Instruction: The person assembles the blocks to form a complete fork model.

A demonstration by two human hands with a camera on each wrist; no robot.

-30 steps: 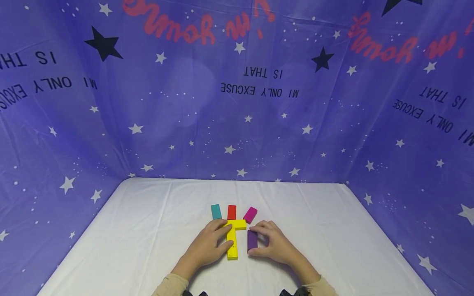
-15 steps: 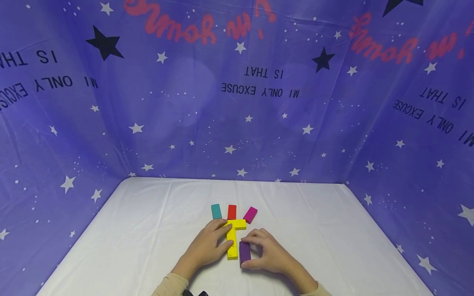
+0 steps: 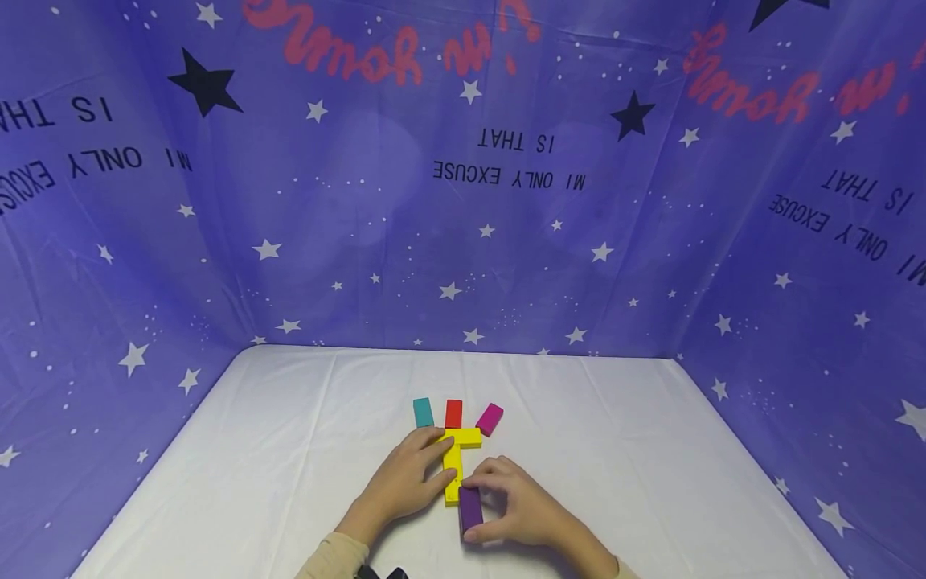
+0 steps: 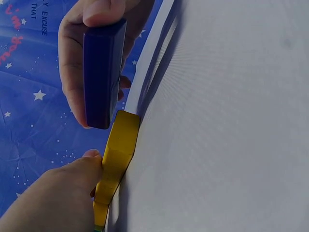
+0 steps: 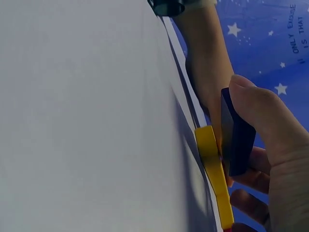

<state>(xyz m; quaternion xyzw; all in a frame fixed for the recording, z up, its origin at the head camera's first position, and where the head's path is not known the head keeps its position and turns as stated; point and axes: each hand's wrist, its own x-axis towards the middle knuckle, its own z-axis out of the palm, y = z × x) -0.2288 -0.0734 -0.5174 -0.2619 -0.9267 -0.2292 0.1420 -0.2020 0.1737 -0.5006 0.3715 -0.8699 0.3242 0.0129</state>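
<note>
right fingers (image 3: 485,481) pinch a purple block (image 3: 471,510) – left fingers (image 3: 437,449), loosely spread, rest on yellow blocks (image 3: 452,460).

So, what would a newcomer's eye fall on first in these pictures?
Probably the purple-blue cloth with white stars and upside-down lettering, behind the white table. Next, the yellow blocks laid like a T under the left hand, and the purple block pinched in the right hand close to their near end. Beyond lie a teal block, a red block and a magenta block.
</note>
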